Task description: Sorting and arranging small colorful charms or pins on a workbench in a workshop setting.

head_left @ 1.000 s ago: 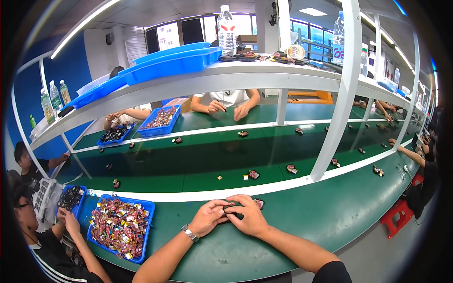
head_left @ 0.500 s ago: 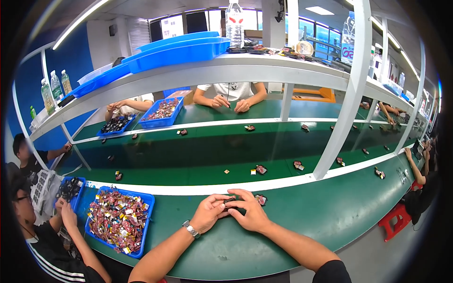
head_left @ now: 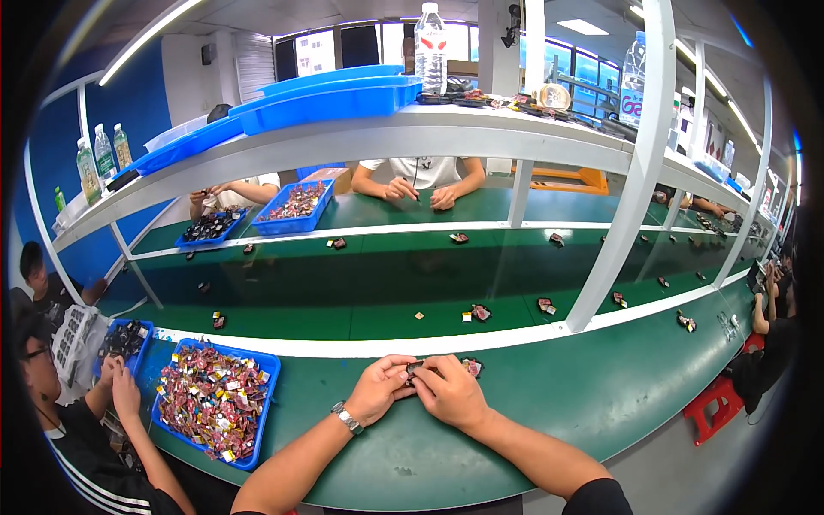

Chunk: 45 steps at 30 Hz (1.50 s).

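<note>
1. Counter [head_left: 549,403] is green, and a white rail [head_left: 343,348] runs along its far edge.
2. Near the far edge, the left hand [head_left: 378,390] holds a small dark part [head_left: 415,367] between thumb and fingers, which are almost closed.
3. The right hand [head_left: 451,393] is bent over this same part, with curled fingers and the fingertips close at it; whether it also grips, I cannot tell.
4. Just beyond the right hand, close to the far edge, lies a reddish piece [head_left: 472,367], partly hidden.
5. Toward the left end of the counter, a blue tray [head_left: 273,378] is full of small mixed pieces [head_left: 215,399].
6. Further left, a co-worker's hands [head_left: 125,388] are near some black pieces [head_left: 128,337].
</note>
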{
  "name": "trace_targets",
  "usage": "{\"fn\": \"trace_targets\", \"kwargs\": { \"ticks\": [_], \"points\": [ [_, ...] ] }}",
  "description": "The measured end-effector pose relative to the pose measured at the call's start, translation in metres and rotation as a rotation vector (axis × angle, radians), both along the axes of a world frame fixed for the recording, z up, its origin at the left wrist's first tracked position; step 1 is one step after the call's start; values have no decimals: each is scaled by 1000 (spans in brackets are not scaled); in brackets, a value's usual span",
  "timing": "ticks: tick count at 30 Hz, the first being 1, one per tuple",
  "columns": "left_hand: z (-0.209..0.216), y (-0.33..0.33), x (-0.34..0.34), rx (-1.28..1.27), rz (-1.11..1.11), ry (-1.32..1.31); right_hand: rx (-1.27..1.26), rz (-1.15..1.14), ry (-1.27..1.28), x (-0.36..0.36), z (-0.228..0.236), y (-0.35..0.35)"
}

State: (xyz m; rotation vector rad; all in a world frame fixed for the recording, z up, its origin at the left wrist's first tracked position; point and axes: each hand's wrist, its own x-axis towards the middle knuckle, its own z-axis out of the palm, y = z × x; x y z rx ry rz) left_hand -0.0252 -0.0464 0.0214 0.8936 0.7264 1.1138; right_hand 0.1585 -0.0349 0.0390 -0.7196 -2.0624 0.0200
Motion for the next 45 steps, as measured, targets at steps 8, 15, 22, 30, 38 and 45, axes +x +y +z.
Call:
{"fn": "trace_targets", "kwargs": {
  "ticks": [8,15,22,30,38,45],
  "points": [
    [-2,1,-1,-5,-31,4,34,-42,-52,1,-2,1],
    [-2,1,0,-2,-31,7,43,-27,-56,3,-3,2],
    [-4,2,0,-1,-31,26,10,-65,-81,1,-4,-2],
    [-3,2,0,-7,-38,16,41,-7,-60,4,1,3],
    [2,-2,5,25,11,21,-90,99,-49,10,4,9],
    [-7,2,2,88,-1,69,-270,185,-21,18,5,18]
  ]
}}
